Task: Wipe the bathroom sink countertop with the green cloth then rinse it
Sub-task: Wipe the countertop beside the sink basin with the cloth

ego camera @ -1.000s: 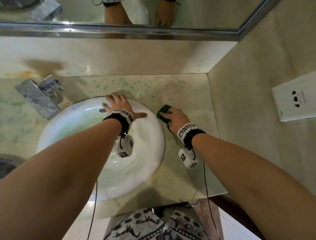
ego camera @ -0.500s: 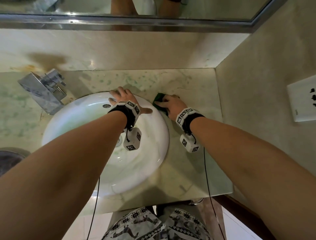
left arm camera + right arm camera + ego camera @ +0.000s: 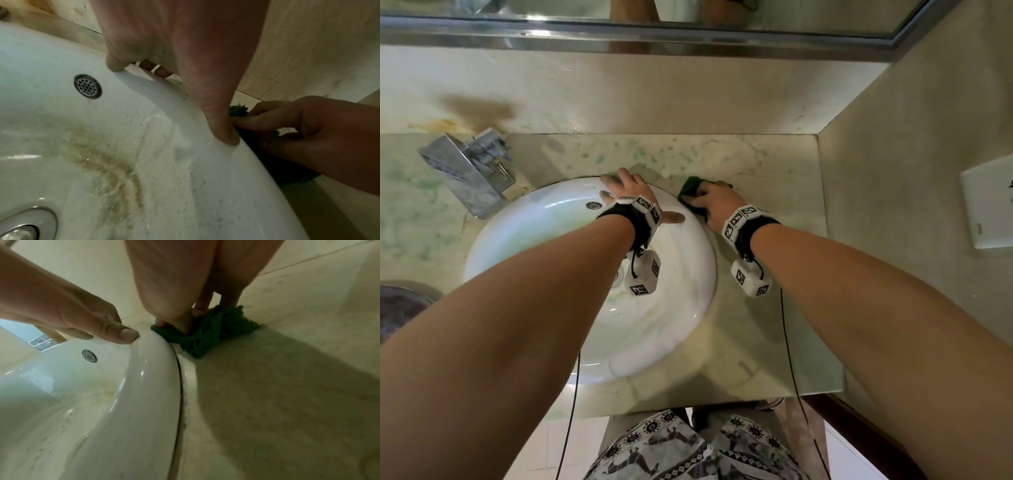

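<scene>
bathroom | white sink point(image 3: 688, 308) | faucet point(image 3: 469, 171) | mirror point(image 3: 791, 20) | marble countertop point(image 3: 756, 161)

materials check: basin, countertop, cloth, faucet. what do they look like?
Basin: glossy white glazed ceramic, likely; sharp highlights, beading droplets.
Countertop: polished stone, marble-like; pale with green veining and flecks.
Green cloth: soft woven or knit fabric; bunched, frayed edge.
Faucet: chrome-look metal; mirror reflections.

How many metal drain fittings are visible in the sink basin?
2: an overflow grille high on the sink wall below the left hand, and the bottom drain, partly hidden behind the forearm in the head view.
</scene>
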A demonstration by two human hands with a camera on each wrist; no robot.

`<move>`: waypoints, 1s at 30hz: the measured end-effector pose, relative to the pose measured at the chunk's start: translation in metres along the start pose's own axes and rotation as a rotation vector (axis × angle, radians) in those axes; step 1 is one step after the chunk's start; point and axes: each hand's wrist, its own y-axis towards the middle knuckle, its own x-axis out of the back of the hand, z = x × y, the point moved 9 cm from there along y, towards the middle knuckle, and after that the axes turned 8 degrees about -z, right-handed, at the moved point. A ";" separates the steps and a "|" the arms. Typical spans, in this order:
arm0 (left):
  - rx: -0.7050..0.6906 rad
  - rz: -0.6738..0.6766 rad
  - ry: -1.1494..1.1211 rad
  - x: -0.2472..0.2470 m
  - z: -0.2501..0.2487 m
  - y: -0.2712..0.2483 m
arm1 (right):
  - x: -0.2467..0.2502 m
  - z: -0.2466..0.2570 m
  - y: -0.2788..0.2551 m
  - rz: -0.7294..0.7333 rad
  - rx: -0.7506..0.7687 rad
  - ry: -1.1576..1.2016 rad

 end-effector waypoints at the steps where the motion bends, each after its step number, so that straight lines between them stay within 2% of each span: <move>1: 0.001 0.005 0.001 0.000 -0.001 0.000 | 0.001 0.001 0.001 -0.001 0.008 -0.011; 4: 0.012 0.022 0.025 0.001 -0.001 0.001 | 0.001 0.003 -0.001 0.039 0.034 -0.098; 6: 0.002 0.044 0.090 0.003 -0.003 0.001 | -0.001 0.011 -0.002 0.050 0.129 -0.182; 10: 0.006 0.090 0.136 0.003 -0.004 0.001 | -0.006 0.026 0.007 0.028 0.184 -0.198; 14: 0.013 0.081 0.122 0.002 -0.003 0.005 | 0.006 0.030 0.001 -0.006 0.194 -0.209; 19: 0.013 0.057 0.099 0.001 -0.002 0.006 | 0.002 0.010 -0.023 0.044 0.241 -0.265; 23: 0.024 0.061 0.099 0.002 -0.002 0.006 | 0.005 -0.016 -0.043 0.031 0.348 -0.373; 30: 0.043 0.031 0.062 0.002 -0.002 0.003 | 0.025 -0.039 -0.036 -0.034 0.282 -0.365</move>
